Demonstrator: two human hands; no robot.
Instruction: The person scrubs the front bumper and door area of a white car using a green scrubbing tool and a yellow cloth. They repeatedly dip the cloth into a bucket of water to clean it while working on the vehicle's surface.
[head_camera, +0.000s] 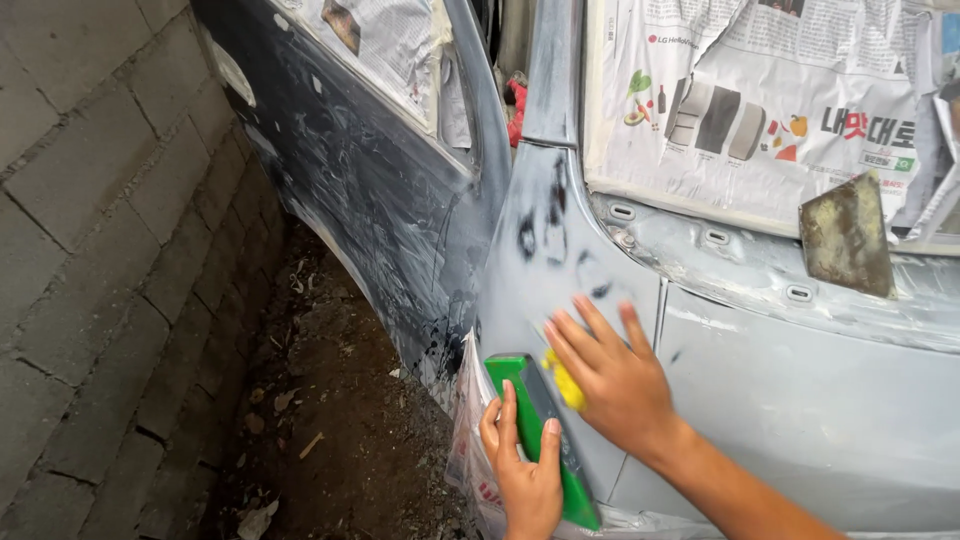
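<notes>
Two hands, the left hand (525, 470) and right hand (610, 375), on one grey car body (800, 400). One green sanding block (540, 430), one yellow pad (566, 383), one scraper (846, 238) above them, two newspaper sheets (740, 90).

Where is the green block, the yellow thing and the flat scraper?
green sanding block (522, 385): head view, on its upper green face beside the left hand's fingers.
yellow pad (567, 385): head view, on the bit showing under the right hand's fingers.
flat scraper (846, 238): head view, middle of its blade.

Both hands are bare, no gloves or rings: the left hand (527, 470) near the bottom edge, the right hand (610, 375) with a bare, sleeveless forearm behind it.
</notes>
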